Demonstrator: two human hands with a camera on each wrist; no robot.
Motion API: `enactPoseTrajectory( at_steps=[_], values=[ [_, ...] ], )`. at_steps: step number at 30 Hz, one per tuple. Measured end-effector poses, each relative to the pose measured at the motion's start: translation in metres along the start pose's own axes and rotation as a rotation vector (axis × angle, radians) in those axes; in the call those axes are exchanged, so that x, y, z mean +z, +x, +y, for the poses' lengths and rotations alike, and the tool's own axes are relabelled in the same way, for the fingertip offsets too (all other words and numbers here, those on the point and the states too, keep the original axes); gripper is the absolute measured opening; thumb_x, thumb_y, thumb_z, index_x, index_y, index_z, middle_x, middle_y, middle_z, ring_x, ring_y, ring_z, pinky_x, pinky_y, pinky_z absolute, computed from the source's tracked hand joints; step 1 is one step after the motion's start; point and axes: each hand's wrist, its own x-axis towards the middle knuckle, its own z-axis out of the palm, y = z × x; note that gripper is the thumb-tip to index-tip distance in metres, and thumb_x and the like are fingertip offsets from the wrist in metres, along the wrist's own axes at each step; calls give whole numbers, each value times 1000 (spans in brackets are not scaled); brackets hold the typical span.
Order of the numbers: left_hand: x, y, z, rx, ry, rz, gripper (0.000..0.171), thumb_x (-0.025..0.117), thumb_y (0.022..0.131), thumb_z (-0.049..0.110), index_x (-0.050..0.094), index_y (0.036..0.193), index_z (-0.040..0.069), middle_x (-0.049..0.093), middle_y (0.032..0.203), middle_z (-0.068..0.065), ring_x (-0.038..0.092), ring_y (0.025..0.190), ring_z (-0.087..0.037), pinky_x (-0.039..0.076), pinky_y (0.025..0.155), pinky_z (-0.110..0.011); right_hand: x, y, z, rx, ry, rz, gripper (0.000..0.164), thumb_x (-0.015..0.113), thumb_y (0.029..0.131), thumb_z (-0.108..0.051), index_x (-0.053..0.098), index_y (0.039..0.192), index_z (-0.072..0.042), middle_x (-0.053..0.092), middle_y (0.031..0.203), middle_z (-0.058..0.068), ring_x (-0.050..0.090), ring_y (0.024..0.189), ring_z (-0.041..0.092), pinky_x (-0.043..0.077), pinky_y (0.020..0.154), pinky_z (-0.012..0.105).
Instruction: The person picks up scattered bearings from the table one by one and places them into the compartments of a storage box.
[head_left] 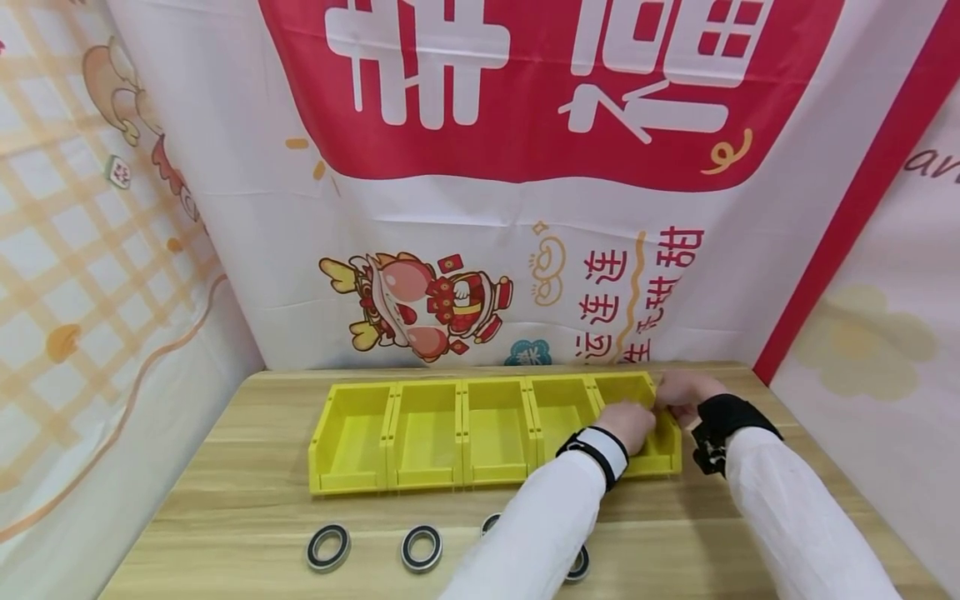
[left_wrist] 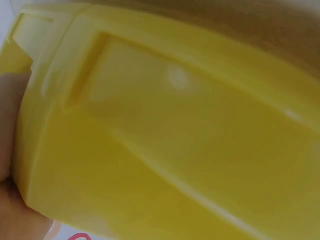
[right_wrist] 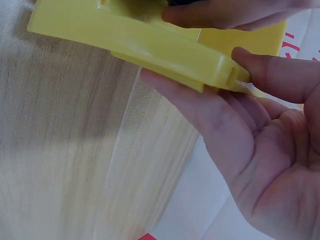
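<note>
Several yellow storage bins [head_left: 495,433] stand side by side in a row on the wooden table. My right hand [head_left: 686,393] grips the outer side wall of the rightmost bin [right_wrist: 150,42]; in the right wrist view its thumb lies on top of the wall and its fingers reach underneath. My left hand [head_left: 628,423] is at the same bin, and its fingers are partly hidden. In the left wrist view, the left hand's fingers [left_wrist: 20,215] hold the edge of a yellow wall, seen close up and blurred.
Ring-shaped bearings lie in front of the bins: one at left [head_left: 328,547], another [head_left: 422,548] beside it, and others partly covered by the left sleeve [head_left: 525,533]. A printed cloth [head_left: 450,200] hangs behind the table, with more cloth at both sides.
</note>
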Motion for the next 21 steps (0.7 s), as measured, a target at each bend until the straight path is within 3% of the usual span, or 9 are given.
enactPoseTrajectory(
  at_steps=[8, 15, 17, 21],
  values=[
    [3, -2, 6, -55, 127, 11, 17, 56, 94, 23, 69, 84, 30, 65, 84, 16, 56, 68, -2, 48, 57, -22, 2, 3, -3, -10, -33, -9, 13, 50, 86, -2, 49, 73, -6, 35, 54, -4, 37, 48, 8, 49, 56, 24],
    [3, -3, 5, -45, 121, -28, 18, 56, 95, 22, 69, 86, 29, 65, 86, 16, 54, 68, -3, 48, 57, -22, 6, 7, -3, 7, -32, 9, 8, 53, 88, -1, 51, 80, -1, 35, 56, -3, 36, 49, 9, 42, 52, 23],
    [1, -4, 2, -39, 89, -40, 16, 56, 96, 22, 69, 90, 28, 65, 89, 14, 56, 72, -4, 49, 60, -22, 6, 8, -3, 4, -32, 8, 7, 53, 88, -2, 52, 81, -1, 36, 57, -3, 38, 50, 10, 44, 54, 24],
    [-11, -11, -7, -42, 45, -32, 23, 52, 97, 31, 64, 117, 25, 63, 112, 8, 57, 100, -11, 46, 88, -30, 6, 10, -1, 3, -15, 14, 3, 50, 88, -1, 52, 85, 1, 40, 61, -1, 43, 54, 11, 48, 58, 26]
  ],
)
